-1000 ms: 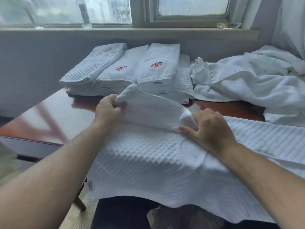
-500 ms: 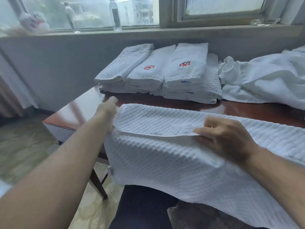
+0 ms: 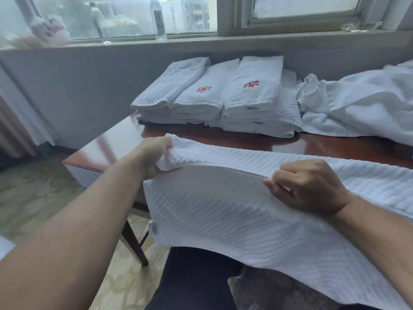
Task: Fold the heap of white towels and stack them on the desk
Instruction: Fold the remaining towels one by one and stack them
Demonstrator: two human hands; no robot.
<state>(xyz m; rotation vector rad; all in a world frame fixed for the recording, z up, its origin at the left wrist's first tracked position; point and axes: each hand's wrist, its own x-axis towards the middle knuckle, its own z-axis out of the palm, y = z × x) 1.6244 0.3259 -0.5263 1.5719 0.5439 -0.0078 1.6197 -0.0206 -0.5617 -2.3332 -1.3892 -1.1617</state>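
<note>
Left of centre, the left hand (image 3: 154, 157) curls its fingers around one end of a folded-over flap of a white waffle-weave towel (image 3: 223, 211), bunching the cloth. Right of centre, the right hand (image 3: 308, 186) pinches the same flap's edge between thumb and bent fingers. The towel lies across the near edge of a glossy reddish-brown desk (image 3: 116, 148) and hangs toward the bottom of the frame. Above centre sits a stack of folded towels (image 3: 223, 101), two with red emblems. At upper right lies a rumpled heap of white towels (image 3: 362, 108). The held towel carries a small label at its lower left edge.
</note>
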